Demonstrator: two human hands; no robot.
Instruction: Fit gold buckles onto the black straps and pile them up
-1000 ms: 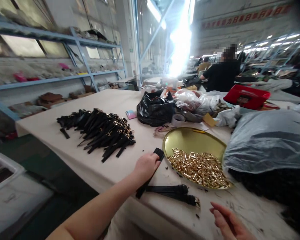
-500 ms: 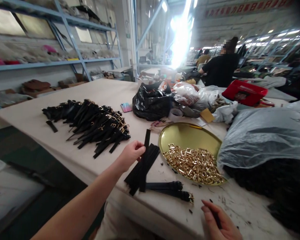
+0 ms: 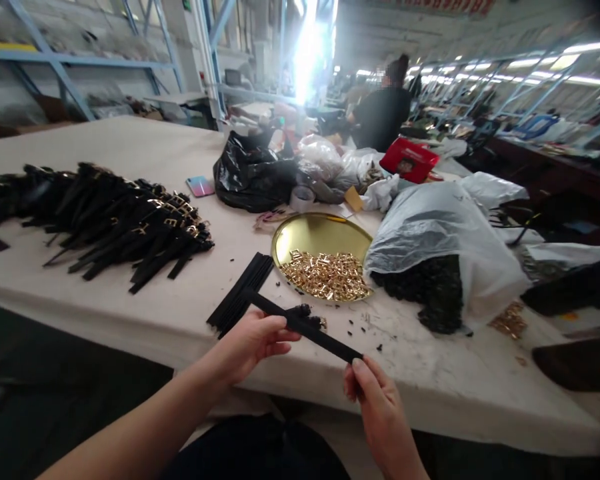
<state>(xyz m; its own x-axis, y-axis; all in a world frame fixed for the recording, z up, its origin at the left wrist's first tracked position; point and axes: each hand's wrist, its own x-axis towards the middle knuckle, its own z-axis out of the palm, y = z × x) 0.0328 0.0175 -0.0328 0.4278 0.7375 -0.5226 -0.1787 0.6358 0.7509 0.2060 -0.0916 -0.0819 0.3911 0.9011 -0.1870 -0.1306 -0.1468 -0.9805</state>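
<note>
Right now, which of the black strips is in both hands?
The single strip slanting between the left hand and the right hand. Unlike it, the stacked strips lie on the table beside the gold tray, with neither hand gripping them.

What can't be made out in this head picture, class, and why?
Head view:
Heaped black straps with gold buckles: cut off by the left edge.
Black strap ends with gold buckle: partly hidden behind the long flat black strap.
Shiny black plastic bag: contents mostly hidden by its sides.
</note>
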